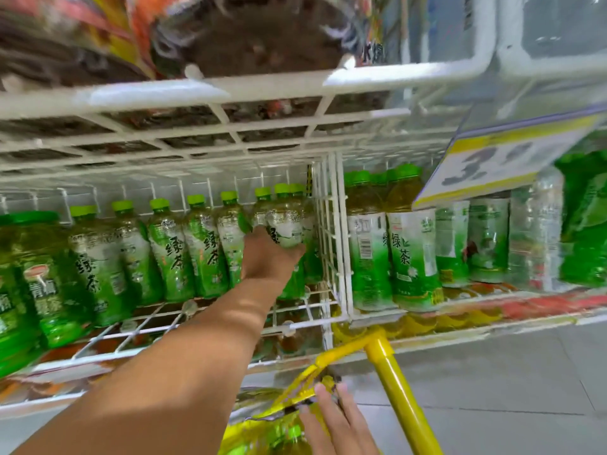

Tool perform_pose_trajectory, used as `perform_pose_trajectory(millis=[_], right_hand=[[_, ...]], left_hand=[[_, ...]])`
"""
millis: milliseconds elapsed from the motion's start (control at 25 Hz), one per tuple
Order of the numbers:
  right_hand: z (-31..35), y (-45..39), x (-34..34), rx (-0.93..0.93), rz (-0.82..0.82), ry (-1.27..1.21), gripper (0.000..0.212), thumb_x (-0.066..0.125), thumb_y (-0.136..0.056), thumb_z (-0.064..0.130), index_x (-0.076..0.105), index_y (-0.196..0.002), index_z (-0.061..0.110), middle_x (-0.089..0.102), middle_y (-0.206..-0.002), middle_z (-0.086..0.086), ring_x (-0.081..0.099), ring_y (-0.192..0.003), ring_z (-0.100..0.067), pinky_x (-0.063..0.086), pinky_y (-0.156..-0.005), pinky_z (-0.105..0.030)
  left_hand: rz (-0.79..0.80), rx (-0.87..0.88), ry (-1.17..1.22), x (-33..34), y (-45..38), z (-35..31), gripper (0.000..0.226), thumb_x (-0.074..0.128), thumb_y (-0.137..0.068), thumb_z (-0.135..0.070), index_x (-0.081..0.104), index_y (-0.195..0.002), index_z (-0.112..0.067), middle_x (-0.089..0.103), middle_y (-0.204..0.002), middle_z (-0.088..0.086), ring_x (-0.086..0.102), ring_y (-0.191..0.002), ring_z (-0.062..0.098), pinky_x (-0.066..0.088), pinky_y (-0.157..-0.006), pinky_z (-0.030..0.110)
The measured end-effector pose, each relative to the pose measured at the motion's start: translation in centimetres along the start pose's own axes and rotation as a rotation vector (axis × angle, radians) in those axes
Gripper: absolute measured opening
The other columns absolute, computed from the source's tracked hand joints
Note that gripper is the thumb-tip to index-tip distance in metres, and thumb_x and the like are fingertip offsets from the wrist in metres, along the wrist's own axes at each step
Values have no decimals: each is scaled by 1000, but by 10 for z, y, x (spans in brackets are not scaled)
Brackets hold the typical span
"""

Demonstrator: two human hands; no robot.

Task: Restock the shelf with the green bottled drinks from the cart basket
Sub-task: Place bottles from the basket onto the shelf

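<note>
My left hand (267, 254) reaches into the white wire shelf (305, 305) and is closed around a green tea bottle (285, 221) at the right end of a row of green bottled drinks (170, 251), beside the wire divider (331, 231). My right hand (331, 418) is low in the frame, fingers spread over the yellow cart basket (295, 392), touching the green bottles (289, 435) inside; I cannot tell whether it grips one.
Larger green tea bottles (410, 254) stand right of the divider under a yellow price sign (499, 159). A yellow cart handle (397, 389) slants at bottom right. A wire shelf (197, 93) with dark packaged goods sits above. Grey floor (509, 372) lies to the right.
</note>
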State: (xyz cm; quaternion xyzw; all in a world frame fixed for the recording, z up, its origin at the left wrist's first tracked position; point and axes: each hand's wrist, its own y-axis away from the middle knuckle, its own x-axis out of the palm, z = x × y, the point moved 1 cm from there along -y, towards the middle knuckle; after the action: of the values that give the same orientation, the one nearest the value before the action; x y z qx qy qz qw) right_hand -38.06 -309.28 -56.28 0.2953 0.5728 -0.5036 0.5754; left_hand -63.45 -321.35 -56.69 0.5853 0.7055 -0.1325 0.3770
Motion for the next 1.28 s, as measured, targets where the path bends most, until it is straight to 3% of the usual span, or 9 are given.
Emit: perform_pose_trajectory(millis=[40,120,320,400,600,721,801,1041,1281], right_hand=[[-2,-6,7,66,1,8,34,7,-106,29,39,-115,32,55,-141,-11,-16,-148,-22,35,-107,-24],[-1,-6,7,136,62,49,35,13,-107,26,47,-111,26,75,-109,3,-2,-150,-22,59,-71,-34],[15,-2,-3,73,47,79,36,15,-104,20,50,-111,24,75,-107,3,64,-114,-28,60,-65,-36],[24,6,-2,59,74,45,36,16,-104,19,51,-112,23,74,-108,2,71,-99,-24,60,-71,-34],[35,26,3,37,126,188,51,17,-104,26,66,-116,20,72,-115,-6,70,-102,-30,44,-93,-39],[47,26,0,57,221,114,60,43,-83,54,74,-114,12,65,-126,-13,53,-123,-37,24,-106,-38],[54,32,4,104,312,40,77,51,-67,57,67,-125,10,56,-139,-13,44,-133,-36,19,-108,-36],[74,48,18,117,414,-65,82,51,-80,55,38,-150,15,24,-161,-5,16,-150,-26,31,-114,-45],[87,74,32,71,515,-49,81,36,-89,57,15,-157,19,3,-166,-1,-11,-151,-20,16,-121,-44]], left_hand=[[-12,19,-12,0,0,0,84,83,-73,-49,46,-134,-4,55,-132,16,61,-113,35,54,-92,39],[-15,40,-39,2,0,1,83,83,-74,-48,45,-132,-2,54,-131,16,58,-115,35,53,-93,40],[56,115,-198,-6,8,11,92,70,-83,-56,26,-150,-11,39,-148,14,45,-134,35,45,-103,46],[34,171,-329,-14,27,25,92,56,-86,-66,16,-154,-20,31,-153,8,36,-140,32,42,-105,47],[-80,420,-635,-52,78,78,85,31,-88,-74,13,-158,-29,19,-163,3,15,-149,27,20,-122,44],[-83,482,-725,-73,109,112,79,23,-92,-71,19,-158,-28,16,-166,7,12,-152,29,14,-123,47],[-98,490,-733,-81,130,131,75,25,-95,-68,23,-157,-27,17,-166,8,12,-153,30,16,-123,50],[-75,468,-730,-95,186,191,75,23,-95,-69,21,-158,-28,12,-167,7,9,-154,28,12,-124,49],[-37,405,-670,-104,262,257,76,38,-94,-64,26,-157,-23,13,-167,7,10,-154,27,22,-120,52]])
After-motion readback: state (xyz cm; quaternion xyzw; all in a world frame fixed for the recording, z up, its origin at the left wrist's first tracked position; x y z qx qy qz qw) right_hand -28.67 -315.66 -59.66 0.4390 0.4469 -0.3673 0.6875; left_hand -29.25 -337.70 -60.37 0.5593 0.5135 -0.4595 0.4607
